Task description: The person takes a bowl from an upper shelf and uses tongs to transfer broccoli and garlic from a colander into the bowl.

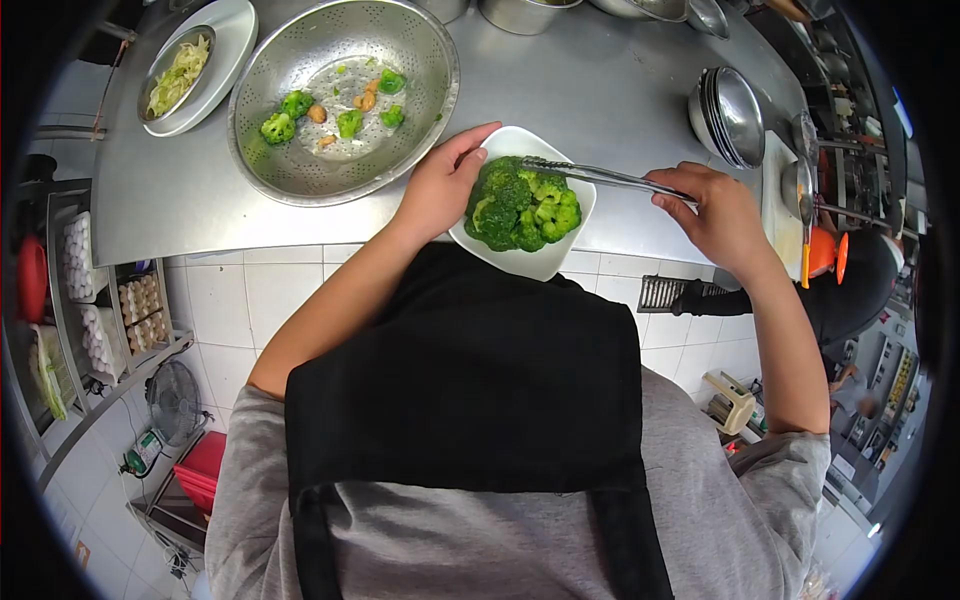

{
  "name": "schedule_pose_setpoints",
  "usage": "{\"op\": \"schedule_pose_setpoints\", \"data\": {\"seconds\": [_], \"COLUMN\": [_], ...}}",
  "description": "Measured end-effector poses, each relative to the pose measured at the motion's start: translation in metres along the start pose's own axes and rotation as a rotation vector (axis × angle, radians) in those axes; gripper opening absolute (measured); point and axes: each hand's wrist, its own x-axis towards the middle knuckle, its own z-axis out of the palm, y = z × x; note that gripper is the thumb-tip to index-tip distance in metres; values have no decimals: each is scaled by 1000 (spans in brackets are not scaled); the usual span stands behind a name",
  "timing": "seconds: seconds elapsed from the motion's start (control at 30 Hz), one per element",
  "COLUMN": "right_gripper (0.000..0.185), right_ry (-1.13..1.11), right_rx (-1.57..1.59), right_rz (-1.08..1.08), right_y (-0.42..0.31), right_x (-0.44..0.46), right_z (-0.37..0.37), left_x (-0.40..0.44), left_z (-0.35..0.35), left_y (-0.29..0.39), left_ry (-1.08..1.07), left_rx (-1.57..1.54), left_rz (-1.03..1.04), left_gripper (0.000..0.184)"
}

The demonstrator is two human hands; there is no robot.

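A white square bowl (pixel 541 262) heaped with green broccoli (pixel 520 207) is at the front edge of the steel table. My left hand (pixel 442 182) grips the bowl by its left side, thumb near the rim. In my right hand (pixel 715 205) are metal tongs (pixel 620 178), held from the right with their tips resting on top of the broccoli. Whether the tips pinch a floret I cannot tell. To the left of the bowl stands a large perforated steel colander (pixel 255 160) with several broccoli florets (pixel 349 123) and brown pieces (pixel 317 113) in it.
At the table's far left, a white plate (pixel 235 30) carries a small dish of pale shredded vegetable (pixel 180 78). Stacked metal bowls (pixel 738 115) stand at the right, beside a white board (pixel 778 190). Shelves with egg trays (pixel 82 255) are lower left; another person (pixel 850 290) is at right.
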Motion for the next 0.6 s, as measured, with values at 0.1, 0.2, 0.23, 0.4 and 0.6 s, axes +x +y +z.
{"op": "schedule_pose_setpoints", "data": {"seconds": [0.1, 0.2, 0.23, 0.4, 0.6], "right_gripper": [23, 24, 25, 27, 25], "right_ry": [52, 136, 168, 328, 407], "right_rx": [-2, 217, 287, 447, 516], "right_rz": [-19, 123, 125, 156, 253], "right_y": [-6, 4, 15, 16, -14], "right_x": [-14, -43, -57, -100, -90], "right_z": [-2, 8, 25, 120, 163], "left_x": [1, 0, -1, -2, -2], "left_z": [0, -1, 0, -1, -1], "left_y": [-1, -2, -1, 1, 1], "left_ry": [1, 5, 2, 20, -2], "left_rx": [-8, -13, -20, -1, -31], "left_rz": [-7, 7, 8, 31, -9], "left_gripper": [36, 36, 36, 35, 36]}}
